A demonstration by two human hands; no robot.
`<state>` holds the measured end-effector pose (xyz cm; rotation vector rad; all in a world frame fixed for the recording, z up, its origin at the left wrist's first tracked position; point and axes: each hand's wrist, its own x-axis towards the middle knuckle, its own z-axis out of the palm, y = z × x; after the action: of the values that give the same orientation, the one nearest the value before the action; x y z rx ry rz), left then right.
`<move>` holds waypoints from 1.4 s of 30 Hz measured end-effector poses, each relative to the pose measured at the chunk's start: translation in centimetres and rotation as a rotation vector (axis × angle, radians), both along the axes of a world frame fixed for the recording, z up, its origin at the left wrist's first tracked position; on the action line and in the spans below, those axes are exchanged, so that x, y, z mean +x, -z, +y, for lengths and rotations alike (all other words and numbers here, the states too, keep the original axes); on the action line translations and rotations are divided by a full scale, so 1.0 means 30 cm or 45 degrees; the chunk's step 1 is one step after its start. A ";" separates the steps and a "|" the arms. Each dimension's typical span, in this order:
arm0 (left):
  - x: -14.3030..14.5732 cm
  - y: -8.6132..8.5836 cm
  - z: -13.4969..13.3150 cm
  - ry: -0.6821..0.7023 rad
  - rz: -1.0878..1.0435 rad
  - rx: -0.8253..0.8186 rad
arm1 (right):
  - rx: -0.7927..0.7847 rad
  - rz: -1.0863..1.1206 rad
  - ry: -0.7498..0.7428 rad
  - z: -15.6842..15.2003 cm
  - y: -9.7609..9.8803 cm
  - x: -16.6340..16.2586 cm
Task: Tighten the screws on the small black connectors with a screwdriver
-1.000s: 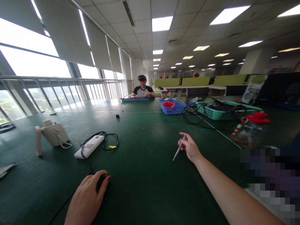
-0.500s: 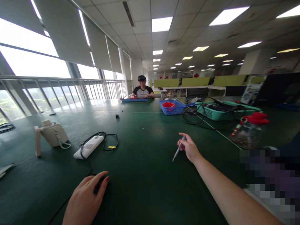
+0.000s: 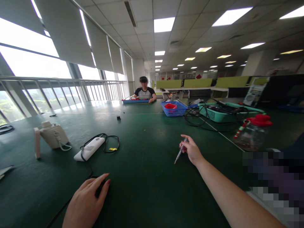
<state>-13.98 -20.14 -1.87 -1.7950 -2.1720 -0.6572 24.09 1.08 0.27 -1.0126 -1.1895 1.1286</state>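
Above the green table (image 3: pixel 142 177), my right hand (image 3: pixel 191 150) is closed around a slim screwdriver (image 3: pixel 180 153). Its handle looks clear, and its thin tip slants down to the left. At the lower left, my left hand (image 3: pixel 84 199) curls over a small dark object (image 3: pixel 100 188), mostly covered by the palm and fingers. A black cable (image 3: pixel 60 211) passes by that hand. Beyond it lies a white power bank (image 3: pixel 91 148) with a black cord looped over it.
A beige bottle (image 3: pixel 54 136) stands at left. To the right are a blue basket (image 3: pixel 175 110), a teal basket (image 3: pixel 213 115) full of cables, and a red-lidded jar (image 3: pixel 254 134). A small black piece (image 3: pixel 118 117) lies mid-table. Across sits a person (image 3: pixel 143 91) behind a blue tray (image 3: pixel 135 101).
Both my hands stay almost where they were, still holding the same things. Across the table, the other person's hand has moved down to the tray's right end.
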 end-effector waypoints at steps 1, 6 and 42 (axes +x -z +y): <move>0.001 0.001 0.002 0.013 0.013 0.002 | -0.001 -0.002 0.006 -0.001 -0.002 -0.001; 0.002 0.006 0.014 0.145 0.044 0.008 | -0.012 -0.017 0.010 -0.010 -0.011 -0.005; -0.193 0.041 0.013 -0.017 -0.347 -0.135 | -0.022 0.007 -0.011 -0.002 -0.004 0.001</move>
<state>-19.76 -19.76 -3.09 -1.8338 -2.4335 -0.8423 24.12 1.02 0.38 -1.0177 -1.1830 1.1493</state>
